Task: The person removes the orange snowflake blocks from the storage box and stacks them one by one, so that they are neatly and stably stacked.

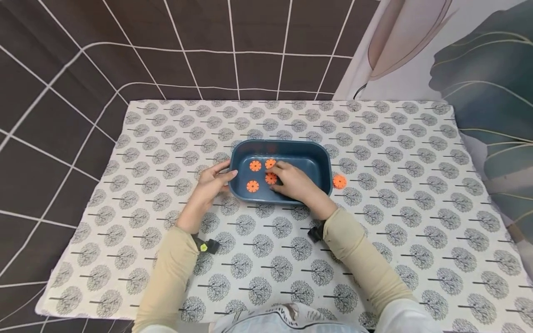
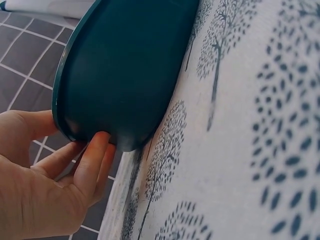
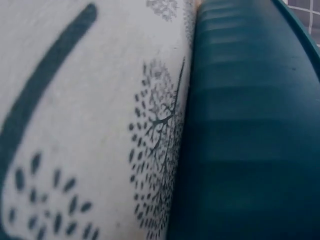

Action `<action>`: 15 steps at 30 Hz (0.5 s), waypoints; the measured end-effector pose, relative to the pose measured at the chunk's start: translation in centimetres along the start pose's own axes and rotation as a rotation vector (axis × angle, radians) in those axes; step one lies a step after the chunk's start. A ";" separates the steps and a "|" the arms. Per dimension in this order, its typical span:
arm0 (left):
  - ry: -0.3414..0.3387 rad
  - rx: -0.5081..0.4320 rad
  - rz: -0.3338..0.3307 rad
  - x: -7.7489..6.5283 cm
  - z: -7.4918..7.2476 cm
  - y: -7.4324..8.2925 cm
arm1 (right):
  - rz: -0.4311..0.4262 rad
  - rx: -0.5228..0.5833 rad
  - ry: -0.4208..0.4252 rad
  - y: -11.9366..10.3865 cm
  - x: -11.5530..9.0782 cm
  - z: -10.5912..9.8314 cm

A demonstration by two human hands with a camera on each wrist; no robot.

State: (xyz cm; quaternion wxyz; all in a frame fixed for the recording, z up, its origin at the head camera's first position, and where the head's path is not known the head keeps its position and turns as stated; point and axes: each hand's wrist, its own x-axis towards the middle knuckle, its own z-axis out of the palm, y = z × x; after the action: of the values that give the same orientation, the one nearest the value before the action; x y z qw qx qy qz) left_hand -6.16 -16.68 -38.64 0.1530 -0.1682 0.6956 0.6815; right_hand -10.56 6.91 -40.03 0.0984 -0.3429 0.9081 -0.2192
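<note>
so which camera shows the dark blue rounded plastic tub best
The head view: it shows the tub from above, interior included, though the right hand hides part. The left wrist view has one rounded end's outside; the right wrist view, just some outer wall.

Ahead of you, a dark brown wall covering (image 1: 258, 69) with white grid lines spans the far side and continues down your left. At right, you see a pale hanging (image 1: 483, 92) with large leaf shapes. White cloth (image 1: 275, 259) printed with dark trees covers your table (image 1: 416, 259).
</note>
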 end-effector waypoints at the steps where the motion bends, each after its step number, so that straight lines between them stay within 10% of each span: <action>1: 0.001 0.000 -0.004 0.0 0.0 0.0 | -0.002 -0.004 -0.007 0.0 0.0 0.0; 15: -0.023 0.018 -0.017 0.3 -0.1 0.1 | 0.067 0.059 -0.093 -0.1 1.0 -0.2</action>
State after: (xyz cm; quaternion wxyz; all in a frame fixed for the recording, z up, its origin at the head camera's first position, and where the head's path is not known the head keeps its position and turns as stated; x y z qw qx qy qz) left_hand -6.46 -16.82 -38.70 0.1683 -0.1649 0.6983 0.6760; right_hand -11.35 6.26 -39.84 0.1577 -0.3192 0.9067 -0.2263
